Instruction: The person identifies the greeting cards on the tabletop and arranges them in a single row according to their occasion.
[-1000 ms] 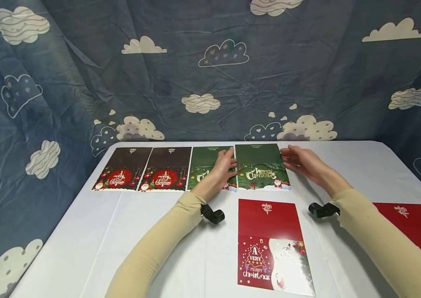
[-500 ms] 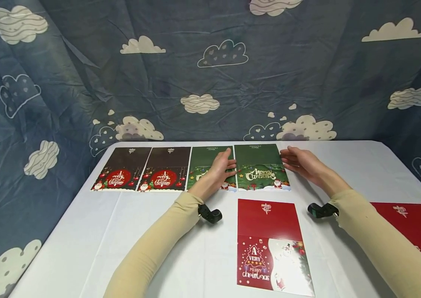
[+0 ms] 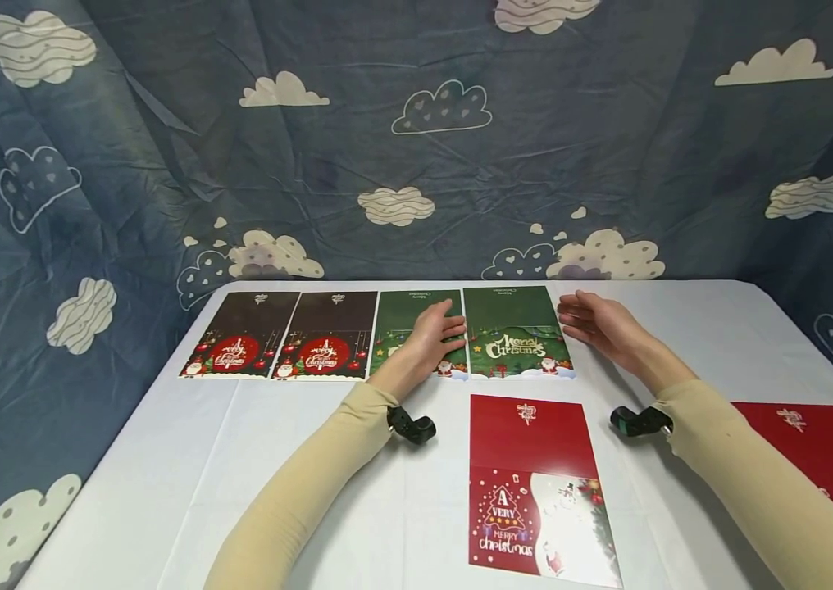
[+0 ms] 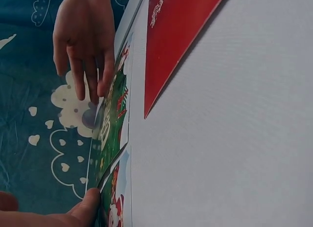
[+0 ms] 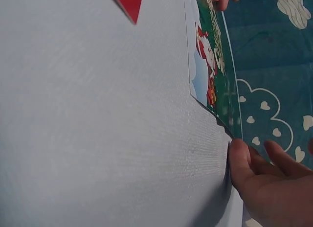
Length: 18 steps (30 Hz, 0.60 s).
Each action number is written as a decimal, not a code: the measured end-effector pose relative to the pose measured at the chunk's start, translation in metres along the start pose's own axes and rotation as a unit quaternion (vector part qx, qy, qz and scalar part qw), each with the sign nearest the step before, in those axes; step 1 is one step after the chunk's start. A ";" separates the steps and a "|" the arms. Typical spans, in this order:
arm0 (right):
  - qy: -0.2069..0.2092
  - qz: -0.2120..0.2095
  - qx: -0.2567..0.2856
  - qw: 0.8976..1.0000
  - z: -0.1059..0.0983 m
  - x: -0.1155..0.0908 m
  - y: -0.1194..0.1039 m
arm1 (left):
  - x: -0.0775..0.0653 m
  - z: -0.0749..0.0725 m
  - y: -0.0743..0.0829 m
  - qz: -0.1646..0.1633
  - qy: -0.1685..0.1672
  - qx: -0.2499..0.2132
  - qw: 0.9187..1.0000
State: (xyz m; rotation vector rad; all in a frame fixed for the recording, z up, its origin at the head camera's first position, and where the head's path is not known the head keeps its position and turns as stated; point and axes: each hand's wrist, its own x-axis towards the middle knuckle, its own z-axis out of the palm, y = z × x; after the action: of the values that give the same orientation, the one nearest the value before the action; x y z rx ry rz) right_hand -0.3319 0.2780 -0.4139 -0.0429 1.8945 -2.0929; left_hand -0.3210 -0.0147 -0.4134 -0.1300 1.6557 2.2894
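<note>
In the head view, two green Merry Christmas cards lie flat side by side at the table's back. My left hand (image 3: 425, 340) is over the left green card (image 3: 394, 311), partly hiding it, with fingers extended toward its right edge. Beside the right edge of the right green card (image 3: 508, 311) is my right hand (image 3: 601, 324), fingers loosely extended. The right wrist view shows the right thumb (image 5: 239, 153) close to that card's corner; whether they touch I cannot tell. Neither hand grips anything.
Two dark brown Christmas cards, one at the far left (image 3: 257, 315) and one beside it (image 3: 335, 315), continue the back row. A red card (image 3: 530, 438) lies nearer the front, another red card (image 3: 815, 442) at right. A cloud-patterned cloth (image 3: 357, 164) hangs behind the white table (image 3: 298, 459).
My left hand has drawn back slightly to the left over its card. The right hand has shifted a little away from the right green card's edge. The cards look unmoved.
</note>
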 end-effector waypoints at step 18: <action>-0.018 -0.047 0.010 0.999 -0.006 -0.063 -0.012 | -0.039 -0.015 0.009 0.030 -0.061 0.079 0.995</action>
State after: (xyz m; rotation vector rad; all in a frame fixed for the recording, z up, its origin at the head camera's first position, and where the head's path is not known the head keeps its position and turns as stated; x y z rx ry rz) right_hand -0.2760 0.3003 -0.3912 -0.1672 1.8837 -2.1571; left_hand -0.2885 -0.0391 -0.4006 0.0949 1.7890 2.1502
